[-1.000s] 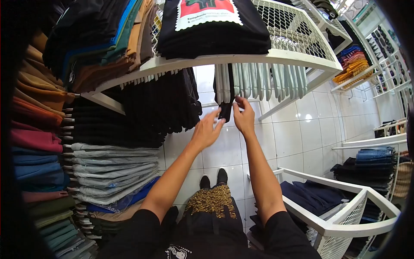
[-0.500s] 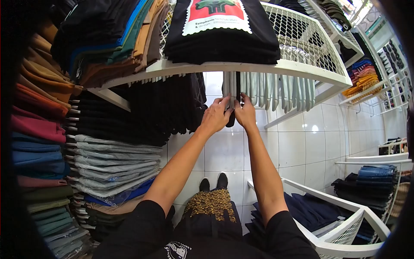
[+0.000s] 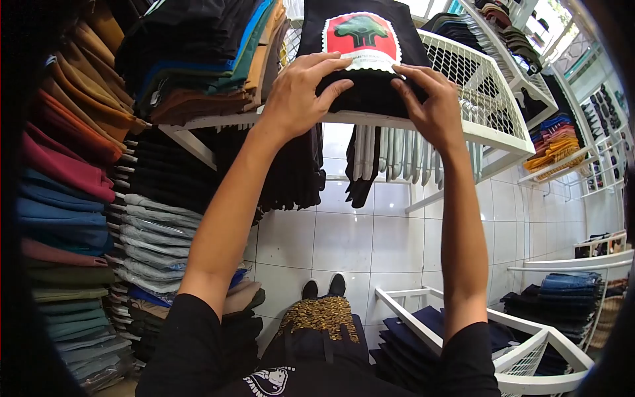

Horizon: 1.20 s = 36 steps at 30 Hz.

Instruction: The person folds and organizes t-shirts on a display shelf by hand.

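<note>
A folded black shirt (image 3: 370, 96) with a red and green stamp-like print lies on the white mesh shelf (image 3: 493, 132). At its left front, my left hand (image 3: 301, 92) touches the shirt, fingers stretched over the top and thumb apart. My right hand (image 3: 433, 102) is at the right front part, its fingertips on the cloth beside the print and its thumb apart. Between the hands the shirt's front part looks raised or rolled. Under the shelf hang pale grey garments (image 3: 403, 155) and black ones (image 3: 362, 188), touched by neither hand.
Stacks of coloured folded clothes (image 3: 63, 192) stand at the left. Black garments (image 3: 291, 165) hang below the shelf. A white rack (image 3: 516, 377) holding dark clothes is at lower right, and another shelf with yellow and red clothes (image 3: 559, 149) stands farther right.
Both hands have left the garments hanging under the shelf and moved up to the folded black shirt. The shirt's front edge has changed shape. The view has shifted slightly.
</note>
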Motion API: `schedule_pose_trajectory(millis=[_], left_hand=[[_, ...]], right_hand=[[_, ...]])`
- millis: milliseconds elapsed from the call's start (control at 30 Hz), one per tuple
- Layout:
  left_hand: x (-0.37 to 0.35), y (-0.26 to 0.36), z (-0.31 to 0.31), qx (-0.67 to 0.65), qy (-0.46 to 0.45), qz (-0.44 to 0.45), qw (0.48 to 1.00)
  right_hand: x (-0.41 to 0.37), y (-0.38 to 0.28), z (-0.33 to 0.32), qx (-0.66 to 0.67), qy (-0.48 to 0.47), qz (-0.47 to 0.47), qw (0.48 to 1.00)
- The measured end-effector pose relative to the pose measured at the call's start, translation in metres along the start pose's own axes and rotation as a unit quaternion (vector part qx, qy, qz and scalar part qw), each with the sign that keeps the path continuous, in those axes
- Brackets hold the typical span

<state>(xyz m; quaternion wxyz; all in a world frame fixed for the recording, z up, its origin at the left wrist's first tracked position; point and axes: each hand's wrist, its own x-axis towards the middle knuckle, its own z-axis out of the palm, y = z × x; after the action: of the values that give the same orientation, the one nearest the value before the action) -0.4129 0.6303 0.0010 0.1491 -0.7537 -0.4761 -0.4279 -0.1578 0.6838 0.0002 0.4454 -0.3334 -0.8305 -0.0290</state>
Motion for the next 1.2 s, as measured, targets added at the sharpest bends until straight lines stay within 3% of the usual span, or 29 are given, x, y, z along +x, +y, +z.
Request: schedule_pose_trajectory(millis=[100, 167, 267, 300, 400, 467, 533, 600, 667, 767, 933, 1000, 1100, 1167, 1200], left_hand=[[0.009, -0.007, -0.001, -0.060, -0.058, -0.036, 0.996], [0.016, -0.003, -0.001, -0.056, -0.063, -0.072, 0.994], [0.022, 0.002, -0.002, -0.038, -0.092, -0.106, 0.989], [0.022, 0.002, -0.002, -0.039, -0.088, -0.093, 0.991], [0.015, 0.003, -0.005, -0.001, -0.071, -0.034, 0.997], [0.018, 0.000, -0.005, -0.015, -0.092, -0.054, 0.994], [0.021, 0.000, -0.003, -0.041, -0.128, -0.130, 0.982], [0.017, 0.002, -0.001, -0.025, -0.126, -0.114, 0.985], [0.008, 0.001, 0.001, 0.028, -0.068, -0.029, 0.997], [0.015, 0.001, -0.005, 0.020, -0.129, -0.057, 0.990], [0.019, 0.008, -0.006, 0.026, -0.140, -0.082, 0.986], [0.017, 0.008, -0.006, 0.028, -0.137, -0.074, 0.987], [0.010, 0.004, -0.002, 0.012, -0.094, -0.033, 0.995], [0.005, 0.013, -0.002, -0.005, -0.132, -0.094, 0.987], [-0.005, 0.021, 0.003, -0.008, -0.136, -0.096, 0.986]], right_hand=[[0.015, 0.000, -0.005, 0.033, -0.029, 0.023, 0.999], [0.019, -0.009, -0.006, 0.003, -0.038, 0.131, 0.991], [0.015, -0.008, -0.002, 0.016, -0.016, 0.086, 0.996], [0.012, -0.009, -0.002, 0.027, 0.005, 0.042, 0.999], [0.008, -0.006, -0.004, 0.012, -0.022, 0.043, 0.999], [0.007, -0.004, -0.001, 0.024, -0.018, 0.075, 0.997], [0.008, -0.007, 0.001, 0.010, -0.007, 0.095, 0.995], [0.006, -0.011, -0.003, 0.012, -0.019, 0.087, 0.996], [0.004, -0.015, -0.005, -0.064, -0.013, 0.004, 0.998], [0.007, -0.004, -0.002, -0.040, -0.064, 0.061, 0.995], [0.008, -0.011, -0.005, -0.032, -0.104, 0.124, 0.986], [0.003, -0.014, -0.008, -0.063, -0.070, 0.035, 0.995], [-0.003, -0.012, -0.002, -0.074, -0.066, 0.044, 0.994], [-0.014, -0.015, 0.007, -0.071, -0.059, 0.062, 0.994], [-0.024, -0.024, 0.011, -0.115, 0.026, 0.030, 0.993]])
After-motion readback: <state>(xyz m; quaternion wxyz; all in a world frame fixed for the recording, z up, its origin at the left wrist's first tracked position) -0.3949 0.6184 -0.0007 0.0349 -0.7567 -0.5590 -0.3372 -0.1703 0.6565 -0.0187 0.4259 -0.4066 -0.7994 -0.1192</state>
